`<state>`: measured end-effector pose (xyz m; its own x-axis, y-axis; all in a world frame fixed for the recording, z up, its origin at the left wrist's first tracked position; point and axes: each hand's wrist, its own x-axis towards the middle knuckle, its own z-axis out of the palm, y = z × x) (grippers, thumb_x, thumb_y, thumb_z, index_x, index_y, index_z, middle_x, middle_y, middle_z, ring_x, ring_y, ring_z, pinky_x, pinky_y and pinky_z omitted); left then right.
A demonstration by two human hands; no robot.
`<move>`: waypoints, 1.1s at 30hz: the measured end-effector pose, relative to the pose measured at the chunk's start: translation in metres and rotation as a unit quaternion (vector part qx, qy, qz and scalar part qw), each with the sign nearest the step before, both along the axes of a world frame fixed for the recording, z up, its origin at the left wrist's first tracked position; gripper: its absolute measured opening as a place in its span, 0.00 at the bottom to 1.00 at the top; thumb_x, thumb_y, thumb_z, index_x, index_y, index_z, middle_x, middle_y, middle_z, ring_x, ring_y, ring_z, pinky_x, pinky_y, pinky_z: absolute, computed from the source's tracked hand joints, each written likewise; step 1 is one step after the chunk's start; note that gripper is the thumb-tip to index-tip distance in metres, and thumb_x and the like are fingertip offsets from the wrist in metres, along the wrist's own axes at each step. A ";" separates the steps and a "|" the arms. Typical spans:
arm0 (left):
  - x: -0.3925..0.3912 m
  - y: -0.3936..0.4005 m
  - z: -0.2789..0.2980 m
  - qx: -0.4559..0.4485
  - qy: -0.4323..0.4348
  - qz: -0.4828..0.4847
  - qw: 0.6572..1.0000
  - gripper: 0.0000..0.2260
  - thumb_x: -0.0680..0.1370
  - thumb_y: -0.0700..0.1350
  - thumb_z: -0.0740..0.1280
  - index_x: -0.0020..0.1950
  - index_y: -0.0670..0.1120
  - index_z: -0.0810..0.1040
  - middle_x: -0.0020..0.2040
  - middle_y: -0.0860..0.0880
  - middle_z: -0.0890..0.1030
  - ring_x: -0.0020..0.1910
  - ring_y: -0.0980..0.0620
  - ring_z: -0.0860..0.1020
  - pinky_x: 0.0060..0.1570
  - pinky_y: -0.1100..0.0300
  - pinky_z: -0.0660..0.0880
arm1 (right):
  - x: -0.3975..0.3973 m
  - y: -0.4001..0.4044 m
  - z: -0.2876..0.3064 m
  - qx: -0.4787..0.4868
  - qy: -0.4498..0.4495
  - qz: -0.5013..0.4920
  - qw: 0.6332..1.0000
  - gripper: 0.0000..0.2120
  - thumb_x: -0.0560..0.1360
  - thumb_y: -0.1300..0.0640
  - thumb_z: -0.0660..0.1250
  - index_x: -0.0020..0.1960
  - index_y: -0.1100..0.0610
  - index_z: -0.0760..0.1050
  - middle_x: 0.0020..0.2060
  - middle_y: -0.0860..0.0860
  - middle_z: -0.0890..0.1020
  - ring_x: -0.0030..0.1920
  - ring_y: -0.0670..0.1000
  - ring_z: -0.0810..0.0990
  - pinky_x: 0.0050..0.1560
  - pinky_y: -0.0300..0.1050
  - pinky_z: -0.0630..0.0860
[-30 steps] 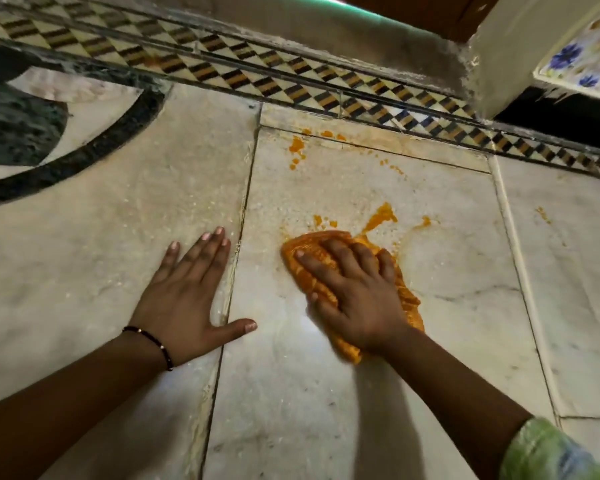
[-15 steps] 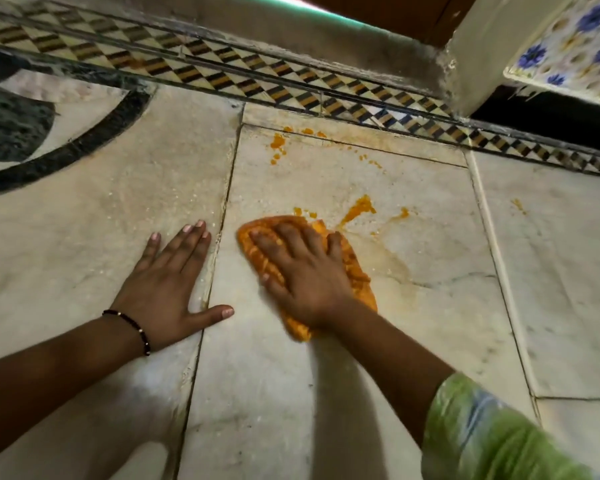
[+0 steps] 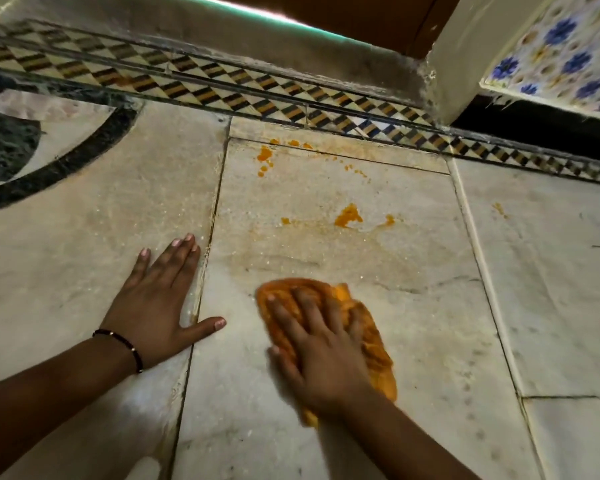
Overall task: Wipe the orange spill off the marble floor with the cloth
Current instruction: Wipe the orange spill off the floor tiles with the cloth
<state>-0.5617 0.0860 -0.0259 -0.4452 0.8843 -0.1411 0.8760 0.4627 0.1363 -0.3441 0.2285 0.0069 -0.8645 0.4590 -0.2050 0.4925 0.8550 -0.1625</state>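
On the marble floor (image 3: 326,427), wiping is under way. The cloth (image 3: 371,337) lies on the near side of the orange spill (image 3: 348,215), apart from it, pressed flat under the right hand (image 3: 321,355), fingers straight. Left of the cloth, the left hand (image 3: 160,299) rests flat, fingers spread. Next move, likely: push the cloth forward over the remaining blobs. No readable writing shows.

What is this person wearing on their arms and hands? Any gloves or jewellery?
No gloves: both hands are bare. The left hand has a thin dark beaded bracelet round its wrist, with a few small pale beads. The right hand shows no ring or band. Both forearms are bare; no sleeve shows in this view.
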 end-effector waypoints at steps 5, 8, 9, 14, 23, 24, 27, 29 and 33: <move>-0.004 -0.003 -0.002 -0.005 -0.004 -0.009 1.000 0.47 0.70 0.76 0.47 0.77 0.42 0.53 0.78 0.45 0.53 0.76 0.49 0.53 0.73 0.52 0.43 | -0.064 0.078 -0.005 0.065 -0.002 0.029 0.997 0.30 0.75 0.33 0.46 0.75 0.36 0.46 0.77 0.49 0.55 0.74 0.59 0.53 0.68 0.65 0.47; -0.004 -0.004 0.001 -0.009 -0.005 -0.005 1.000 0.47 0.70 0.75 0.48 0.77 0.42 0.53 0.78 0.45 0.53 0.76 0.49 0.53 0.74 0.51 0.42 | -0.015 0.114 -0.005 0.079 0.010 -0.102 0.992 0.32 0.72 0.31 0.40 0.75 0.36 0.44 0.77 0.48 0.53 0.74 0.59 0.52 0.69 0.64 0.52; -0.003 -0.004 0.001 -0.011 -0.007 -0.004 1.000 0.47 0.70 0.76 0.47 0.77 0.42 0.53 0.78 0.45 0.53 0.76 0.49 0.53 0.74 0.51 0.42 | 0.011 0.114 -0.003 0.080 0.012 -0.137 0.987 0.32 0.72 0.30 0.39 0.75 0.36 0.43 0.77 0.48 0.54 0.74 0.59 0.52 0.69 0.64 0.53; -0.001 -0.004 0.002 -0.004 -0.001 -0.002 1.000 0.47 0.71 0.76 0.46 0.77 0.41 0.53 0.78 0.45 0.53 0.76 0.48 0.53 0.74 0.50 0.43 | 0.083 0.026 -0.002 0.080 -0.020 -0.202 0.976 0.31 0.74 0.33 0.44 0.76 0.38 0.47 0.74 0.53 0.63 0.70 0.62 0.60 0.66 0.67 0.55; -0.002 -0.005 0.000 0.021 0.009 -0.010 1.000 0.49 0.69 0.77 0.43 0.78 0.42 0.50 0.77 0.47 0.48 0.76 0.50 0.49 0.74 0.52 0.41 | -0.035 0.052 -0.005 0.066 -0.007 0.056 0.996 0.30 0.74 0.35 0.47 0.75 0.40 0.57 0.73 0.51 0.65 0.68 0.60 0.63 0.63 0.65 0.57; -0.002 -0.006 0.000 0.021 0.008 -0.009 1.000 0.49 0.69 0.77 0.43 0.78 0.42 0.50 0.78 0.47 0.47 0.76 0.50 0.48 0.74 0.51 0.41 | -0.025 0.065 -0.005 0.073 -0.012 0.017 0.997 0.31 0.74 0.34 0.46 0.75 0.39 0.56 0.73 0.51 0.64 0.69 0.60 0.62 0.64 0.63 0.57; -0.001 -0.005 0.002 0.016 0.007 -0.006 1.000 0.49 0.69 0.77 0.42 0.78 0.42 0.49 0.78 0.46 0.47 0.76 0.50 0.47 0.74 0.49 0.42 | 0.036 0.070 -0.004 0.094 -0.002 -0.091 0.991 0.31 0.74 0.33 0.43 0.76 0.39 0.50 0.75 0.51 0.61 0.70 0.60 0.60 0.66 0.63 0.58; -0.001 -0.006 0.001 0.011 0.008 -0.003 1.000 0.49 0.69 0.77 0.42 0.78 0.42 0.48 0.78 0.46 0.47 0.76 0.50 0.46 0.74 0.47 0.43 | 0.069 0.041 -0.002 0.080 -0.018 -0.145 0.986 0.31 0.75 0.33 0.43 0.76 0.40 0.49 0.75 0.53 0.61 0.70 0.61 0.59 0.66 0.66 0.57; 0.000 -0.003 0.000 0.015 0.007 -0.001 1.000 0.49 0.69 0.77 0.42 0.78 0.43 0.47 0.78 0.46 0.46 0.77 0.50 0.46 0.74 0.47 0.42 | 0.050 -0.030 -0.005 0.064 -0.008 -0.106 0.992 0.29 0.77 0.34 0.43 0.76 0.40 0.49 0.75 0.52 0.61 0.71 0.66 0.61 0.67 0.65 0.45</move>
<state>-0.5615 0.0831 -0.0256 -0.4454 0.8888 -0.1082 0.8786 0.4571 0.1385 -0.2946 0.1980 0.0019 -0.7428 0.6533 -0.1468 0.6652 0.7449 -0.0507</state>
